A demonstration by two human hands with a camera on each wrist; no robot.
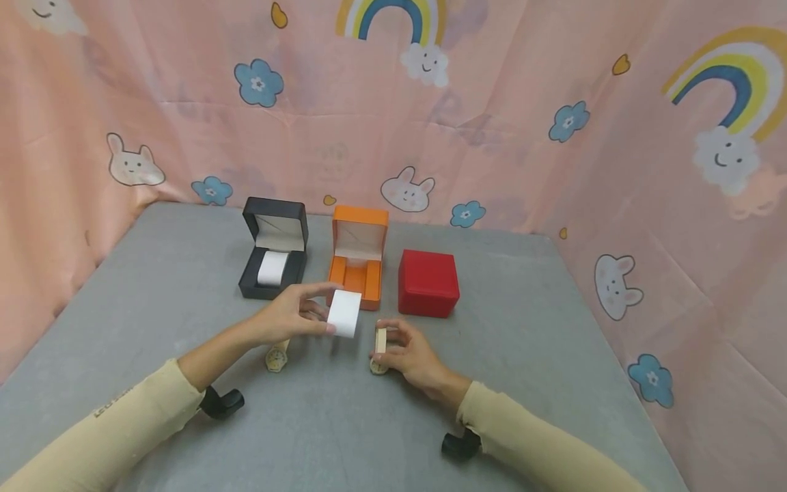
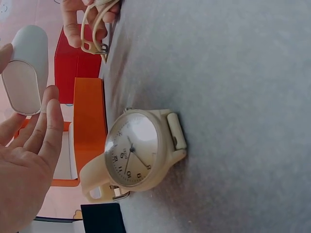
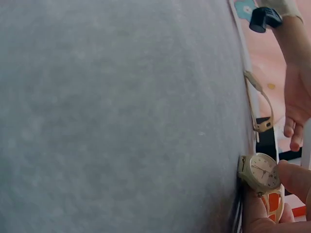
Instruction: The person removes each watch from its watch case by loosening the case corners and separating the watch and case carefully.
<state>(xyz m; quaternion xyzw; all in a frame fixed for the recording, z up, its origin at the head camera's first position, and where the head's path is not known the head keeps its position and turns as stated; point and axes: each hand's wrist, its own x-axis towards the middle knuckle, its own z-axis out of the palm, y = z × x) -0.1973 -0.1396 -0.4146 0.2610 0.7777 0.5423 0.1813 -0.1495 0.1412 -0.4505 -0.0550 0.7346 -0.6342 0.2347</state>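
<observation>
My left hand (image 1: 285, 318) pinches a white watch cushion (image 1: 344, 314) between thumb and fingers, holding it above the table in front of the orange box. In the left wrist view, the cushion (image 2: 30, 48) shows a flat oval end. My right hand (image 1: 421, 362) grips a cream wristwatch (image 1: 378, 367) low over the table; its round dial (image 3: 265, 172) faces the right wrist camera. A second cream wristwatch (image 2: 133, 148) lies on the table beneath my left forearm, its strap forming a loop.
An orange watch box (image 1: 372, 281) stands open with a bare interior. Left of it, a black watch box (image 1: 251, 279) is open and has a white cushion (image 1: 272, 268) inside. On the right sits a closed red box (image 1: 428, 283). A patterned pink curtain (image 1: 492, 157) hangs behind the grey table (image 1: 541, 355).
</observation>
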